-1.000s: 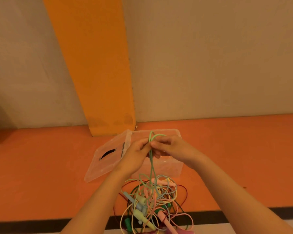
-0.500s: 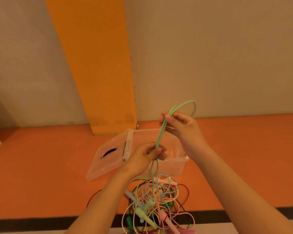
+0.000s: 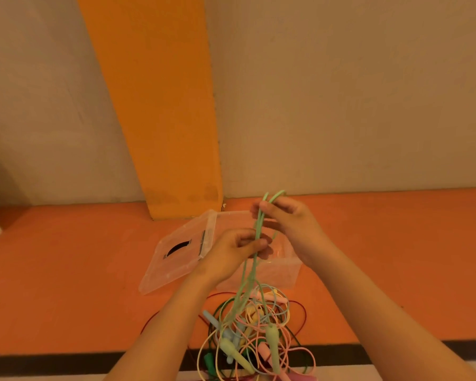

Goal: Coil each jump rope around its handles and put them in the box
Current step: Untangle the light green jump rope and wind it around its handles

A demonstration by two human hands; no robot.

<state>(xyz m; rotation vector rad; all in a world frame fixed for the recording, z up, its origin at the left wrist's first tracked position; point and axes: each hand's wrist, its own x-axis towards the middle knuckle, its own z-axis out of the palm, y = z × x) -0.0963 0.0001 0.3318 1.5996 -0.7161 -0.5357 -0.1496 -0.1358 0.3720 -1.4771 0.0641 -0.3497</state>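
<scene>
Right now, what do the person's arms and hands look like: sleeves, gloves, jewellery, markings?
The left forearm and right forearm are bare, with no sleeve in view. The left hand and right hand wear no gloves. No watch, bracelet, ring or marking is visible on them.

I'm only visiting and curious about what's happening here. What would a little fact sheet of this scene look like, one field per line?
Left hand: pinches the doubled green rope at its lower part
Right hand: grips the same rope near its looped top
Green rope: runs down into the pile
Pile of ropes: tangled, several colours, on the orange surface
Box: clear, open, behind the pile
Lid: hangs open at the box's left
</scene>
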